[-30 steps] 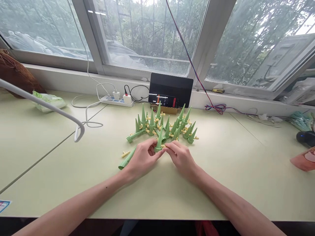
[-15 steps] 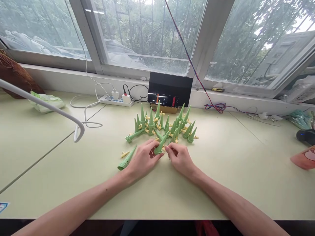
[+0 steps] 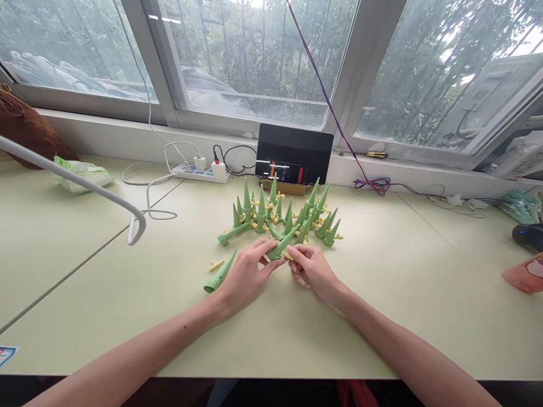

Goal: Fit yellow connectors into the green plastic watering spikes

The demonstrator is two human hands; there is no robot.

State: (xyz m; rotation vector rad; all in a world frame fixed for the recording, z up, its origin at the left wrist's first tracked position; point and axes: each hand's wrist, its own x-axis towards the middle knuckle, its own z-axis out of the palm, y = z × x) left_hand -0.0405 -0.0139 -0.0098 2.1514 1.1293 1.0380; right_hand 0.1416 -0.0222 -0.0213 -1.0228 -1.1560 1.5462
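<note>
Green cone, a hollow plastic spike, is held tilted between two hands near the middle of the pale green desk, its tip pointing up and away towards the window edge; the left hand pinches its wide end between thumb and fingers; the right hand is curled, thumb and forefinger pinching a yellow peg that touches the cone near that wide end; just beyond the hands stands a cluster of cones, upright, yellow bits among them; a spare cone lies flat just beside the left hand, a loose peg near it; a black screen leans at the desk's far edge.
</note>
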